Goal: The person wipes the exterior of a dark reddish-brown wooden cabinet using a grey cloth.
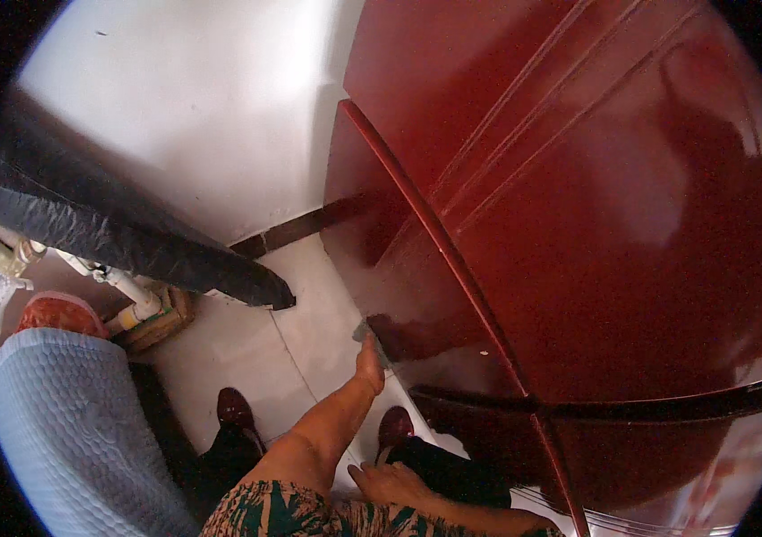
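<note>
1. Dark red panel (613, 295): fills the view from 12 to 5 o'clock, glossy enough to mirror dark shapes, most clearly at 2 o'clock.
2. Three thin lines (537, 116) fan across it toward 1 o'clock; a raised red strip (439, 237) runs from 11 to 5 o'clock, meeting a dark band (667, 407) at 4. Small pale specks dot the surface.
3. Grey piece (361, 332): small, soft-looking, just below centre toward 6 o'clock, at the panel's lower left edge.
4. Left hand (370, 362): reaches up from 7 o'clock, fingers closed on the grey piece.
5. Right hand (391, 483): at 6 o'clock, near the dark trouser leg (452, 470), fingers loosely bent; I cannot tell whether it holds anything.
</note>
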Tool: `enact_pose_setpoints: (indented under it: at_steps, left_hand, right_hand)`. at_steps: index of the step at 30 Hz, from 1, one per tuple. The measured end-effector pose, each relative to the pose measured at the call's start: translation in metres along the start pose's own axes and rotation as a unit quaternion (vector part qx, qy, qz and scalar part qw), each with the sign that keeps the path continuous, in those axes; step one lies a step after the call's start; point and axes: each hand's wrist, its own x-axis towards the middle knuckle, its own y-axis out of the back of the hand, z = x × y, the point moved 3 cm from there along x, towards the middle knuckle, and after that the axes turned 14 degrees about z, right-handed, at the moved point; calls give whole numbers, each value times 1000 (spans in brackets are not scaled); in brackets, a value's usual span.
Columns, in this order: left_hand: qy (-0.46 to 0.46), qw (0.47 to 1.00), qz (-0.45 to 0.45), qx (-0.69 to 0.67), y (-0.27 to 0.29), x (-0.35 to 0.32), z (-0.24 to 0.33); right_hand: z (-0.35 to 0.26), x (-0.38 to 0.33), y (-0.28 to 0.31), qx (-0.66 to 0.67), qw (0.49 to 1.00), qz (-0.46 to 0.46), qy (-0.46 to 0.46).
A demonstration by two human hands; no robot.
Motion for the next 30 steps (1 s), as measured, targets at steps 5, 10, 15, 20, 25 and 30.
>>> enact_pose_setpoints:
  at_steps: [5, 10, 15, 20, 25, 30]
  left_hand:
    - [88, 996, -17, 28, 35, -15, -81]
    - [124, 987, 9, 102, 27, -48, -84]
    - [73, 981, 150, 103, -4, -71, -52]
    - [-133, 985, 60, 91, -15, -96, -45]
    - [-247, 925, 59, 283, -36, -176, -9]
    - [-349, 905, -67, 231, -26, -176, -10]
  right_hand:
    - [1, -5, -11, -7, 994, 104, 24]
    - [-2, -5, -5, -62, 994, 85, 32]
    - [6, -10, -12, -34, 992, 118, 40]
    - [0, -3, -8, 50, 997, 49, -33]
    - [4, -3, -15, 247, 962, 30, -115]
    - [-3, -5, -2, 261, 961, 31, -80]
